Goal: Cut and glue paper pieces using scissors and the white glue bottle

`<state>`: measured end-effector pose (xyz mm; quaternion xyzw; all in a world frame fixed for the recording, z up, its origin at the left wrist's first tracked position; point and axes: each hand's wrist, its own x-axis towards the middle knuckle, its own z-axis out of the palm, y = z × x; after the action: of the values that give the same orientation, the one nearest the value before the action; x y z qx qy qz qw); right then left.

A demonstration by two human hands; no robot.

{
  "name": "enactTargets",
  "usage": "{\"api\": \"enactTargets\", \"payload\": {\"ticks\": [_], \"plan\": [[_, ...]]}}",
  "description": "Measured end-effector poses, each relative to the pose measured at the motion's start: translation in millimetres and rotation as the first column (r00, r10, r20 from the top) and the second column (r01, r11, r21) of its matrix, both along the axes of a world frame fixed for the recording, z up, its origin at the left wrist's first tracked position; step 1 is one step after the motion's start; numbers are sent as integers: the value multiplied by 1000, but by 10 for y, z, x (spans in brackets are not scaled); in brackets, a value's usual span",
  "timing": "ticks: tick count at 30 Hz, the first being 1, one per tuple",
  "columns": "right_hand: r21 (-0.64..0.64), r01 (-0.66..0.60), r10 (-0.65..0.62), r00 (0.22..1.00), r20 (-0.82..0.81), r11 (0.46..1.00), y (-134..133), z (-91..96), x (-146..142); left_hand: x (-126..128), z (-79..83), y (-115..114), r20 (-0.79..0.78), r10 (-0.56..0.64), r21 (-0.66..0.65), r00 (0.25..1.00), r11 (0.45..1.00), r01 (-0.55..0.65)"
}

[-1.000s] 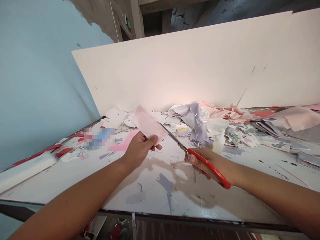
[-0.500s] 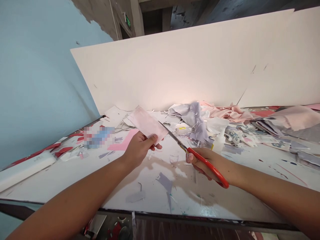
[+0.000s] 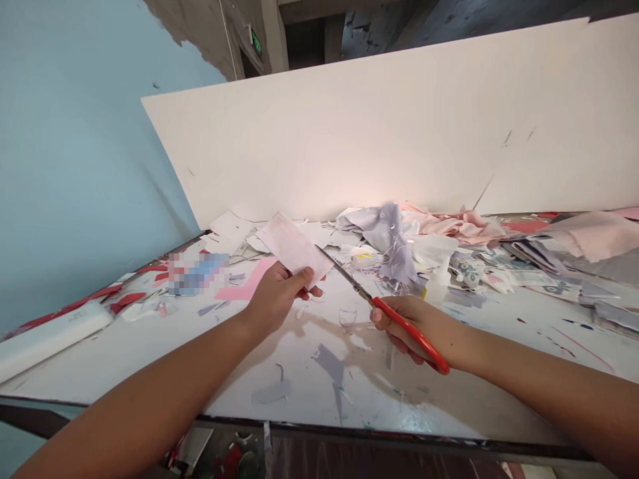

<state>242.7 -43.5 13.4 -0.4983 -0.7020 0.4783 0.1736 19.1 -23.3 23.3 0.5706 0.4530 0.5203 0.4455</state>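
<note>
My left hand (image 3: 277, 297) pinches a pale pink rectangular piece of fabric (image 3: 292, 247) and holds it up over the white table (image 3: 150, 346). My right hand (image 3: 417, 326) grips red-handled scissors (image 3: 389, 313). The steel blades point up and left, and their tips meet the right edge of the pink piece. Both hands hover above the table's middle, a little apart from each other.
Grey and pink cloth scraps (image 3: 384, 236) pile along the back and right, under a leaning white board (image 3: 379, 126). Small grey offcuts (image 3: 329, 362) lie near the front edge. A white roll (image 3: 50, 336) rests at the left. A blue wall (image 3: 74, 153) bounds the left side.
The scissors and my right hand have shifted slightly left toward the pink piece. The left hand has barely moved.
</note>
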Motion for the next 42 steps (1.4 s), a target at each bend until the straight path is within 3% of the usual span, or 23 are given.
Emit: {"api": "enactTargets", "payload": {"ticks": [6,13,27,32,42], "plan": [[139,-135,129,990,49,981,-84,113,18,0,1,3,-31,-26,11,999,1000,27],[152,-234,217,969,117,960,-195,309,-17,33,-10,-16,-47,-92,3,995,996,93],[242,-200,186,979,80,950,-155,211,-36,27,-33,-27,-134,-116,-45,984,993,110],[192,-100,87,993,76,976,-131,178,-45,29,-13,-34,-102,-131,-58,986,990,125],[187,-14,5,999,47,982,-87,55,-57,0,-47,10,-17,-138,-70,990,988,136]]}}
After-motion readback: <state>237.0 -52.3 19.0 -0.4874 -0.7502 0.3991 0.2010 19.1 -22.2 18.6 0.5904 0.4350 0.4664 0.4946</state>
